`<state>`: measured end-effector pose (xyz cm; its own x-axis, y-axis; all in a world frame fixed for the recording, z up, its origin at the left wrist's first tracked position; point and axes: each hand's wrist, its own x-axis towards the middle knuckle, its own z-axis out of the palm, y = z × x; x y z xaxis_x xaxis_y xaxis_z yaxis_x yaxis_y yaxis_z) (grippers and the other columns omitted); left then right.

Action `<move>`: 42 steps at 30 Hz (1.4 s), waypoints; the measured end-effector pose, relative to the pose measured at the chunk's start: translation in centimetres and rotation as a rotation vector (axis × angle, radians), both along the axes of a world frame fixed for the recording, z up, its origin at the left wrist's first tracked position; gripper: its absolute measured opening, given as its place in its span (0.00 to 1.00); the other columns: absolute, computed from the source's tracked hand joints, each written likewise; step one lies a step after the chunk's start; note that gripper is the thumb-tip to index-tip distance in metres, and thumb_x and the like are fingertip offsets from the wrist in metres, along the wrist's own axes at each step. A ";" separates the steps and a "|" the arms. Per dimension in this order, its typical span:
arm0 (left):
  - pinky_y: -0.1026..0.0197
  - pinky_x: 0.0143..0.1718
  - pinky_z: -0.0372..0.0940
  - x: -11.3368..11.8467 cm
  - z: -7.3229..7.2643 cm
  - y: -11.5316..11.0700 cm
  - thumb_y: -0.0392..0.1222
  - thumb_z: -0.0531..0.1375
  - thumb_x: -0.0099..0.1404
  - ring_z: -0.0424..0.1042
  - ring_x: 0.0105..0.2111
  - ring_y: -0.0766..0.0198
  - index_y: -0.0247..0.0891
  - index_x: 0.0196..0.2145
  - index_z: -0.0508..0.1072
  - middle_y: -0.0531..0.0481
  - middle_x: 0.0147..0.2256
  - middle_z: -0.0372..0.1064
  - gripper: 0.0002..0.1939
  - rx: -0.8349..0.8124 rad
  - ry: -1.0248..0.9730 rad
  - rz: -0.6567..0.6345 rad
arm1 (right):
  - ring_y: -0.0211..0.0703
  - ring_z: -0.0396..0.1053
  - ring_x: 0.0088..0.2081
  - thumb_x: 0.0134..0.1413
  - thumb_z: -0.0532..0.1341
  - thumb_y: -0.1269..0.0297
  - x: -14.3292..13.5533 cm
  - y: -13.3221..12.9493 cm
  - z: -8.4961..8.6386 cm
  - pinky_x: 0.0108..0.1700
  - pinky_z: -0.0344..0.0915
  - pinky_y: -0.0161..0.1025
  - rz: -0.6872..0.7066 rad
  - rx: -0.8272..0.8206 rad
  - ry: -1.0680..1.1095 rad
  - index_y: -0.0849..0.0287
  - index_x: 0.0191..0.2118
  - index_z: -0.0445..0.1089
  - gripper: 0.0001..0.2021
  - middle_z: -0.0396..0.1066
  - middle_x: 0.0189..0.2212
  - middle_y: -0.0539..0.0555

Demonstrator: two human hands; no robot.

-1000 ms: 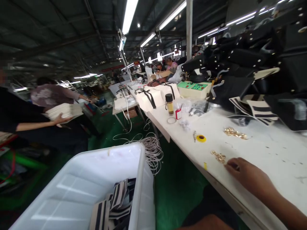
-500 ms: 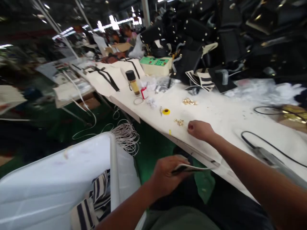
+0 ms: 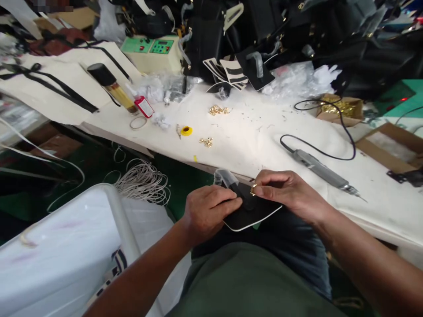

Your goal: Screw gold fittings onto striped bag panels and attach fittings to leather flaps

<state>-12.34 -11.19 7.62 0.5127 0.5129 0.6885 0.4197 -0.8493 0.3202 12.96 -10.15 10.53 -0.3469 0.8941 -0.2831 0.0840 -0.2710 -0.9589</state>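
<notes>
Long white worktable [image 3: 297, 145] over green floor [image 3: 185, 176], white plastic bin [image 3: 66, 246] alongside.

Directly beyond the hands, the desk [image 3: 264, 141] lies bare up to a small heap of gold fittings [image 3: 206, 141] and a yellow tape roll [image 3: 186, 130]. To the right, a corded tool [image 3: 322, 169] lies slantwise, its black cable [image 3: 330, 132] looping back (a snag for any reach that way). The far edge is walled by piled black bags [image 3: 280, 31]. Left, a white bin [image 3: 66, 251] stands close by the knee.
</notes>
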 end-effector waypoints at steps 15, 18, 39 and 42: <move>0.60 0.38 0.72 3.4 0.9 0.0 0.36 0.67 0.64 0.79 0.34 0.63 0.39 0.42 0.80 0.49 0.37 0.81 0.07 0.056 0.115 -0.016 | 0.42 0.69 0.35 0.56 0.73 0.52 2.4 -1.9 -0.4 0.37 0.65 0.38 0.019 0.200 -0.060 0.56 0.35 0.81 0.12 0.74 0.33 0.53; 0.60 0.39 0.71 3.5 0.7 -0.1 0.36 0.67 0.64 0.79 0.34 0.63 0.40 0.43 0.80 0.49 0.37 0.81 0.09 0.048 0.118 -0.019 | 0.43 0.70 0.35 0.56 0.72 0.52 2.5 -2.1 -0.8 0.37 0.65 0.38 0.007 0.227 -0.054 0.56 0.35 0.81 0.12 0.74 0.33 0.53; 0.59 0.37 0.72 4.3 0.5 -0.7 0.40 0.67 0.65 0.79 0.35 0.62 0.39 0.44 0.79 0.48 0.38 0.81 0.09 0.064 0.102 -0.033 | 0.39 0.66 0.31 0.47 0.77 0.50 3.2 -3.4 -0.8 0.32 0.62 0.35 -0.014 -0.094 0.072 0.59 0.35 0.80 0.17 0.73 0.30 0.51; 0.58 0.38 0.72 4.2 0.2 -0.7 0.40 0.66 0.65 0.79 0.35 0.61 0.40 0.44 0.78 0.48 0.39 0.81 0.10 0.051 0.092 -0.036 | 0.39 0.67 0.31 0.47 0.77 0.50 3.1 -3.5 -0.7 0.31 0.62 0.35 -0.033 -0.074 0.058 0.59 0.34 0.79 0.18 0.73 0.30 0.51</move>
<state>-8.14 -11.90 7.81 0.5925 0.4586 0.6623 0.4139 -0.8786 0.2381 16.09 -13.62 9.85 -0.3352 0.8828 -0.3291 0.0191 -0.3428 -0.9392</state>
